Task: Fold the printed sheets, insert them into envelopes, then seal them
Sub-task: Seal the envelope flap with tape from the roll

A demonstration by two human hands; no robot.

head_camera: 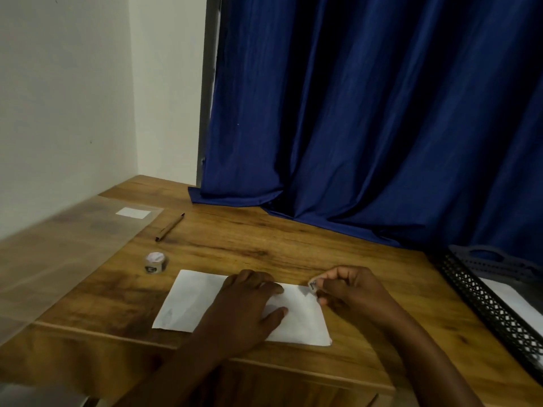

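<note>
One white envelope point(188, 301) on the wooden desk point(293, 245), two hands at it.
Left hand point(249, 301) presses flat on it; right hand point(346, 289) pinches one small sticker point(312, 285) at its far right corner. One sticker roll point(156, 262), one pen point(169, 227), one mesh tray point(484, 304) nearby.

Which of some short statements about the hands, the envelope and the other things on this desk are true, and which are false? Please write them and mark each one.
1. The left hand lies flat on the white envelope. True.
2. The right hand is empty. False: its fingers pinch a small sticker.
3. The sticker roll stands on the envelope. False: it stands on the wooden desk, beside the envelope.
4. A brown pen lies beyond the roll. True.
5. A black mesh tray is at the right. True.
</note>
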